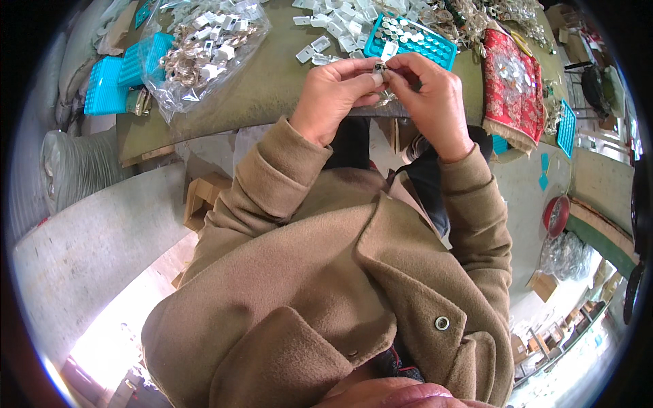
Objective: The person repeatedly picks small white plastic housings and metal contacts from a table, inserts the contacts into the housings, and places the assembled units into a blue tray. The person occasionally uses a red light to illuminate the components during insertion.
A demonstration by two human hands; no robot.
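Close together over the near edge of the olive-green table (224,112), my two hands work on one small white plastic piece (379,69) with a dark spot on it. My left hand (333,95) pinches it from the left between thumb and fingers. From the right, my right hand (433,95) grips at the same piece with thumb and forefinger. Below the fingertips hangs a bit of thin shiny wire (386,96). Just beyond the hands lies a turquoise tray (435,51) with small round silvery discs, like coin cells. Finger parts hide much of the piece.
Loose white plastic cases (337,27) are heaped at the table's far middle. A see-through bag (183,88) at left holds white cases and coiled wires, beside turquoise baskets (105,85). Wire bundles (435,17) lie far right, near a red patterned cloth (500,102) bearing small discs.
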